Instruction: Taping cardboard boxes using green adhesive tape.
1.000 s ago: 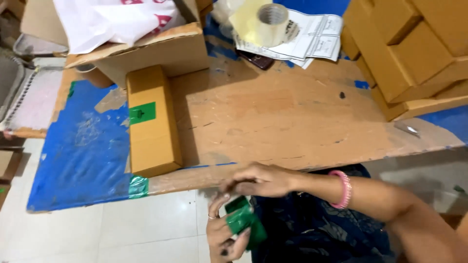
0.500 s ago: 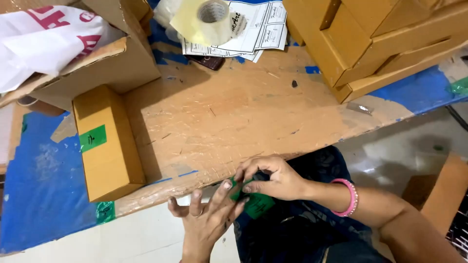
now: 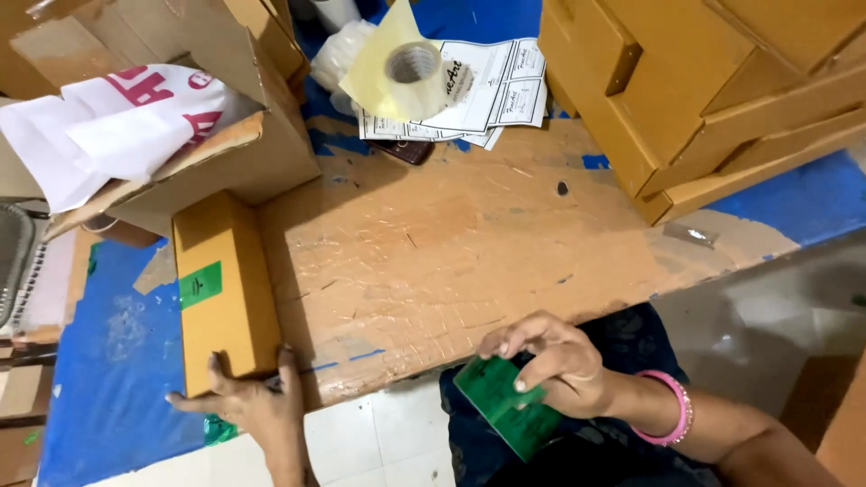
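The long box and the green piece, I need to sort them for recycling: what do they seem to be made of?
The long box under the left hand looks like matte tan cardboard, with crisp folded edges and a green label. The green piece in the right hand is thin and flat, probably paper or a sticker sheet; plastic film cannot be ruled out.

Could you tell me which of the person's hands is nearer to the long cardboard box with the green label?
Left. The left hand touches the near end of the long cardboard box at the table edge; the right hand is well off to its right, holding a green card.
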